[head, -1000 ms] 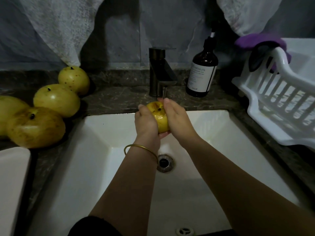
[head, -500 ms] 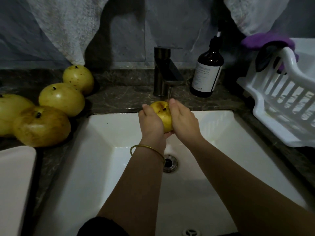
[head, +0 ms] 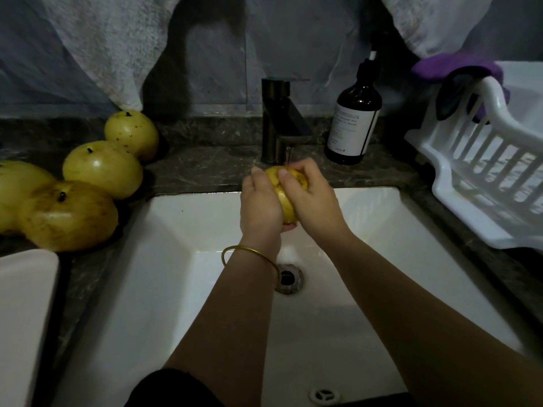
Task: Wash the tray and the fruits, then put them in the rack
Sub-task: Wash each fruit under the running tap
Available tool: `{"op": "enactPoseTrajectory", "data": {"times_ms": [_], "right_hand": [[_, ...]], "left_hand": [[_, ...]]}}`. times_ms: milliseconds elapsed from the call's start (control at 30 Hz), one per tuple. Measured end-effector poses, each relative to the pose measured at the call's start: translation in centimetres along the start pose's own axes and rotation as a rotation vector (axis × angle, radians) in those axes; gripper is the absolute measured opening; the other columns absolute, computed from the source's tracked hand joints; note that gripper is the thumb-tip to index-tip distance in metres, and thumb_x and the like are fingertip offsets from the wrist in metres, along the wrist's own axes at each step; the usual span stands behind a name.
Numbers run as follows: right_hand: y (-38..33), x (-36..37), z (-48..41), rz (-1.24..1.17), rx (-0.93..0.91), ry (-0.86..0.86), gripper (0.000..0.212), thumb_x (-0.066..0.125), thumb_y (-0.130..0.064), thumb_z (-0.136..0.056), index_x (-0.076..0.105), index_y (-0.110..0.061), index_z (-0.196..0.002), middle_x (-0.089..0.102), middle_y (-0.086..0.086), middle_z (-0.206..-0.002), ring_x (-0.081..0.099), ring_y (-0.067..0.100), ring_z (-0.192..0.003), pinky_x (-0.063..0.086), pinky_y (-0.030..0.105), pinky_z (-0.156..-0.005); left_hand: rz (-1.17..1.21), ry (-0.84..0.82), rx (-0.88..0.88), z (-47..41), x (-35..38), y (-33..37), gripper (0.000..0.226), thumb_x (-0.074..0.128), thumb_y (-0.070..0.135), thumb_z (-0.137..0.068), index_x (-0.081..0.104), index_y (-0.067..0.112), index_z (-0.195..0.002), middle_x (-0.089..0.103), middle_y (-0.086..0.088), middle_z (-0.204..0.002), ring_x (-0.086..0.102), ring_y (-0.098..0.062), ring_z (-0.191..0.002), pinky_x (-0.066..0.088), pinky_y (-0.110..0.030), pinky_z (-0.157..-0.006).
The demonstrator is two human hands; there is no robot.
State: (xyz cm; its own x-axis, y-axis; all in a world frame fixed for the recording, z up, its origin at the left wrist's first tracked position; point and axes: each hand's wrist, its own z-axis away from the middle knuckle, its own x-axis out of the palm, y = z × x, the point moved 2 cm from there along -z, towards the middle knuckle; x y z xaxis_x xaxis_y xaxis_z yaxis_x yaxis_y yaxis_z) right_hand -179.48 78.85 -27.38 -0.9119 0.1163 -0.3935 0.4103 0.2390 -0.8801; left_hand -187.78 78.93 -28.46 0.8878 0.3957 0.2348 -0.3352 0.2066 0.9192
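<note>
- Fruit (head: 287,191) sits squeezed between both hands over the sink (head: 188,230), right under the tap (head: 282,124).
- left hand (head: 260,204) cups one side, right hand (head: 311,198) wraps its fingers over the top.
- four more fruits (head: 101,168) wait on the counter (head: 205,171), rack (head: 482,171) off to the right.

This was a home wash-up corner, kitchen or bathroom I couldn't tell. A white rectangular sink (head: 164,218) sat sunk in a dark stone worktop (head: 205,168) beneath the fingers (head: 304,168), with a dark single-lever tap (head: 276,121) just behind them. A brown pump bottle (head: 354,118) stood behind to the right, a white plastic drying rack (head: 482,177) farther right, and pale towels (head: 102,48) hung on the grey wall (head: 293,39).
</note>
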Motion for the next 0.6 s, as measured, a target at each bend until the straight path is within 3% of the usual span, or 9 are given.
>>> {"op": "enactPoseTrajectory", "data": {"times_ms": [167, 267, 367, 467, 533, 600], "right_hand": [[0.2, 0.1, -0.4, -0.224, 0.229, 0.006, 0.021, 0.050, -0.044, -0.095, 0.048, -0.025, -0.102, 0.052, -0.007, -0.096, 0.055, 0.019, -0.098, 0.051, 0.040, -0.086], [0.8, -0.3, -0.4, -0.431, 0.552, -0.099, 0.043, 0.051, -0.055, -0.090, 0.050, -0.026, -0.121, 0.055, 0.003, -0.113, 0.055, 0.026, -0.106, 0.054, 0.047, -0.086], [1.4, -0.7, -0.2, -0.582, 0.731, -0.152, 0.059, 0.053, -0.062, -0.084, 0.048, -0.025, -0.130, 0.056, 0.010, -0.123, 0.058, 0.030, -0.107, 0.056, 0.046, -0.079], [1.6, -0.5, -0.5, -0.541, 0.741, -0.114, 0.060, 0.046, -0.062, -0.089, 0.044, -0.024, -0.135, 0.054, 0.012, -0.127, 0.056, 0.031, -0.109, 0.053, 0.050, -0.086], [1.4, -0.3, -0.8, -0.398, 0.638, -0.066, 0.055, 0.039, -0.057, -0.095, 0.043, -0.022, -0.137, 0.054, 0.011, -0.128, 0.055, 0.030, -0.112, 0.047, 0.050, -0.096], [0.9, 0.0, -0.8, -0.311, 0.472, -0.017, 0.044, 0.037, -0.047, -0.099, 0.050, -0.021, -0.132, 0.055, 0.008, -0.127, 0.054, 0.026, -0.113, 0.043, 0.048, -0.101]], "left_hand": [[-0.203, -0.002, 0.171, 0.5, 0.1, 0.0, 0.040, 0.026, 0.050, -0.100, 0.044, 0.031, -0.130, 0.049, -0.003, -0.109, 0.053, -0.029, -0.105, 0.054, -0.051, -0.081], [-0.526, 0.009, 0.395, 1.5, 0.2, 0.2, 0.040, 0.023, 0.047, -0.101, 0.046, 0.029, -0.130, 0.052, 0.001, -0.106, 0.051, -0.021, -0.100, 0.041, -0.035, -0.094], [-0.666, 0.003, 0.482, 2.0, 0.2, 0.2, 0.040, 0.023, 0.045, -0.102, 0.047, 0.027, -0.128, 0.060, -0.002, -0.115, 0.054, -0.023, -0.107, 0.035, -0.031, -0.084], [-0.698, -0.012, 0.466, 1.9, 0.2, 0.2, 0.042, 0.022, 0.046, -0.102, 0.047, 0.026, -0.128, 0.059, -0.003, -0.115, 0.054, -0.025, -0.109, 0.037, -0.034, -0.086], [-0.641, -0.015, 0.394, 1.4, 0.2, 0.1, 0.043, 0.021, 0.048, -0.101, 0.047, 0.027, -0.127, 0.056, -0.002, -0.108, 0.054, -0.026, -0.108, 0.042, -0.038, -0.092], [-0.490, -0.025, 0.277, 0.8, 0.0, -0.1, 0.044, 0.022, 0.051, -0.100, 0.046, 0.027, -0.129, 0.055, -0.004, -0.111, 0.054, -0.029, -0.107, 0.050, -0.045, -0.088]]}}
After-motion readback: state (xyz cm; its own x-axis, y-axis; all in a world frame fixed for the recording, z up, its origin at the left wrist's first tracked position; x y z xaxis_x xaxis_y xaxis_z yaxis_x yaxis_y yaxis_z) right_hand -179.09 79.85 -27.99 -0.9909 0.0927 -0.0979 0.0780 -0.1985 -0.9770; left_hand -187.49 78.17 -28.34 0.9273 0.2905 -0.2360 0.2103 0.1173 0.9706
